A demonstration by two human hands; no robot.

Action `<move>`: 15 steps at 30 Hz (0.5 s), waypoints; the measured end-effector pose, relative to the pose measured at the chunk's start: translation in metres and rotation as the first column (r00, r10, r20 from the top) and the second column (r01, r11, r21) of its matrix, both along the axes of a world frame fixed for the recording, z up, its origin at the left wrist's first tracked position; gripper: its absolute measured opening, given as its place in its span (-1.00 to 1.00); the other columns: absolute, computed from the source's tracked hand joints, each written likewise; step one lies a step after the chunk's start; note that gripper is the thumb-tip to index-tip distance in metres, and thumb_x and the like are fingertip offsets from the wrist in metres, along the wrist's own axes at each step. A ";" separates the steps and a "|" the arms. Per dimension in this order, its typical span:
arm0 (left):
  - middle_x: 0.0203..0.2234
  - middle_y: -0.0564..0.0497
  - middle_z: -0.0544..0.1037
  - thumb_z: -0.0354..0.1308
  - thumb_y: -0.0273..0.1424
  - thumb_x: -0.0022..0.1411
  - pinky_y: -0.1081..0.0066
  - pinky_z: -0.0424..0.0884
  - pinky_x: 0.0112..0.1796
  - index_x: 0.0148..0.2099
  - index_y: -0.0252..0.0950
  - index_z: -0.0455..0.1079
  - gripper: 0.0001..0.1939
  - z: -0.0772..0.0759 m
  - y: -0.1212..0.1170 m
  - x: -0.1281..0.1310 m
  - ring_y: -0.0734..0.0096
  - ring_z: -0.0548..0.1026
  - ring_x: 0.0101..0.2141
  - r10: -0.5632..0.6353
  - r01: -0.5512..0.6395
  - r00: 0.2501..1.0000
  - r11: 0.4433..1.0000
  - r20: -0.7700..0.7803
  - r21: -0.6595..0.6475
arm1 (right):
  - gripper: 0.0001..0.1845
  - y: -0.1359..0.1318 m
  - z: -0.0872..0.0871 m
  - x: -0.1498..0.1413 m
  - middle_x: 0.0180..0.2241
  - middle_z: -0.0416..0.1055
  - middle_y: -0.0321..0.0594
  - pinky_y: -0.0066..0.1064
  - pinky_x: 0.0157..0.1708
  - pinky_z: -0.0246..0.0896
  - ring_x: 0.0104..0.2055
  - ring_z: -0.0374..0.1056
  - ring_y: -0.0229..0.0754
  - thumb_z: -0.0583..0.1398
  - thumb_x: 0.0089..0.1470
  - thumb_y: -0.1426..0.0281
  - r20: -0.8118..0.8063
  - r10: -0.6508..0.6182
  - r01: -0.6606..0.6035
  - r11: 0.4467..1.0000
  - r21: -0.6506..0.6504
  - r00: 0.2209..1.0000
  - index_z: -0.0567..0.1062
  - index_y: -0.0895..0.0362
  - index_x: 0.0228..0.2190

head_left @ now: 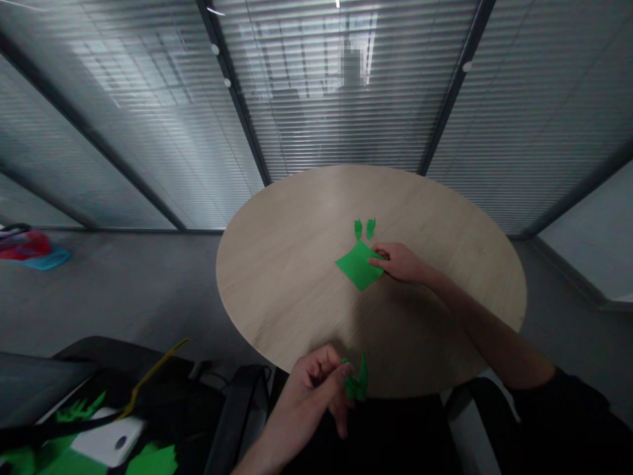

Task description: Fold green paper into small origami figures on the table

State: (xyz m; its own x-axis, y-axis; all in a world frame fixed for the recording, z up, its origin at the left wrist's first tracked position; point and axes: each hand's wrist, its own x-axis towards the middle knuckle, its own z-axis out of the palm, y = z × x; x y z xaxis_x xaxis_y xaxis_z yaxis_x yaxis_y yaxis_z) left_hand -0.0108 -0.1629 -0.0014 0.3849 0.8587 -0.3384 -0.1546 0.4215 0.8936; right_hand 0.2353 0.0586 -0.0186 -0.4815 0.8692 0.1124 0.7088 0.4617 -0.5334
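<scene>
My right hand (399, 261) pinches the right corner of a flat green square of paper (360, 265), which lies on the round wooden table (287, 264) with one corner pointing toward me. Just beyond the square stand two small green paper pieces, a left one (358, 229) and a right one (370, 228); their exact shape is too small to tell. Close to me, at the table's near edge, my left hand (316, 386) holds a folded green paper piece (361, 381) between thumb and fingers. Part of that piece is hidden behind the fingertips.
At lower left, a dark chair or bag holds a white device (111, 437), green paper sheets (153, 460) and a yellow strap (153, 373). A red and blue item (37, 249) lies on the floor at far left. Glass walls with blinds (341, 119) stand behind the table.
</scene>
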 end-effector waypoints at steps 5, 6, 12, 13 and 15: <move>-0.67 0.14 0.46 0.26 0.06 0.22 0.63 0.13 -0.65 -0.38 -0.31 0.30 -0.49 -0.003 0.001 0.001 0.64 0.37 -0.74 -0.007 0.007 1.000 1.000 0.016 -0.007 | -0.82 0.001 0.000 0.000 -0.33 0.52 -0.13 -0.34 -0.32 0.09 -0.32 0.35 -0.11 0.18 0.19 0.28 -0.002 -0.005 0.005 1.000 0.003 1.000 0.50 0.13 -0.34; -0.67 0.15 0.45 0.26 0.06 0.22 0.64 0.13 -0.65 -0.38 -0.31 0.29 -0.48 -0.004 0.001 0.001 0.64 0.37 -0.74 -0.008 0.009 1.000 1.000 0.016 -0.009 | -0.82 0.001 0.001 0.000 -0.32 0.52 -0.12 -0.34 -0.30 0.09 -0.31 0.36 -0.10 0.18 0.19 0.28 -0.002 -0.005 0.005 1.000 0.003 1.000 0.51 0.12 -0.34; -0.61 0.12 0.44 0.28 0.03 0.22 0.62 0.24 -0.63 -0.35 -0.32 0.30 -0.51 0.000 -0.002 0.000 0.62 0.37 -0.70 -0.112 0.113 0.992 0.994 0.055 -0.012 | -0.80 -0.001 0.003 -0.001 -0.35 0.51 -0.14 -0.34 -0.31 0.10 -0.33 0.36 -0.11 0.17 0.19 0.26 -0.003 0.001 -0.001 1.000 -0.014 1.000 0.49 0.13 -0.34; -0.59 0.12 0.43 0.28 0.01 0.22 0.61 0.26 -0.62 -0.35 -0.32 0.30 -0.52 0.001 -0.003 -0.001 0.62 0.36 -0.68 -0.154 0.155 0.986 0.988 0.071 -0.007 | -0.80 -0.001 0.004 -0.001 -0.34 0.51 -0.14 -0.34 -0.31 0.10 -0.32 0.36 -0.12 0.16 0.19 0.27 -0.005 0.002 -0.002 1.000 -0.018 1.000 0.49 0.14 -0.33; -0.57 0.12 0.39 0.30 -0.02 0.21 0.61 0.28 -0.58 -0.36 -0.32 0.30 -0.54 0.002 -0.007 -0.003 0.62 0.34 -0.62 -0.241 0.240 0.968 0.971 0.076 0.015 | -0.79 -0.002 0.005 -0.001 -0.37 0.49 -0.15 -0.35 -0.33 0.08 -0.34 0.34 -0.13 0.16 0.20 0.26 -0.006 0.001 -0.001 1.000 -0.022 1.000 0.48 0.14 -0.35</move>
